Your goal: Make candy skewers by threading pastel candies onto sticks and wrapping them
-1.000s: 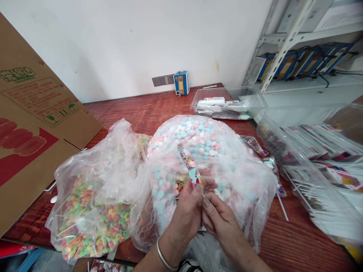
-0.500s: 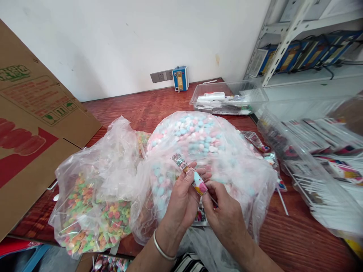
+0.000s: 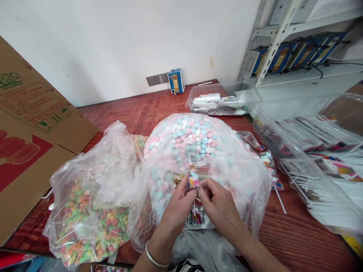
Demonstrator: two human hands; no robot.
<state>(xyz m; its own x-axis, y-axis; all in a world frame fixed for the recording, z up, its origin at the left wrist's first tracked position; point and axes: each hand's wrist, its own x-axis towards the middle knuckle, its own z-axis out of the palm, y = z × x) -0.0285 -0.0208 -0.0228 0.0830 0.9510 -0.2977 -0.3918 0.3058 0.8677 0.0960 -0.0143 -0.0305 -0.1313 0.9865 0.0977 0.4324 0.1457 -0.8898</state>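
The red-brown wooden table [image 3: 159,109] is the biggest thing here. At 9 o'clock a big brown cardboard box [image 3: 34,143] leans over it. At 3 o'clock lies a wide clear plastic bag of flat printed packs [image 3: 312,158].

In the middle sits a round clear plastic bag of pink, blue and white sweets [image 3: 195,139]. At 8 o'clock from it is a clear plastic bag of bright ring sweets [image 3: 85,204]. The two bags touch.

At 1 o'clock, near the wall, is a clear plastic tray [image 3: 224,100] with white tubes in it.

The left hand [image 3: 178,206] and the right hand [image 3: 219,206] are low in the middle, in front of the round bag. They are very close, and their fingertips almost meet.

Between them is a thin bright packet [image 3: 193,172]. It is long and narrow, with pink and blue pictures and a black code print at the top. It is above the round bag of sweets.

The fingers of both hands are closed and pinch the packet's bottom end, the left hand from 9 o'clock and the right from 3 o'clock. From the fingertips the packet points to 12 o'clock, almost straight up. Its long side runs from 6 to 12. Neither hand is nearer, since both grip the same end.

A silver bangle [image 3: 153,258] is on the left wrist.
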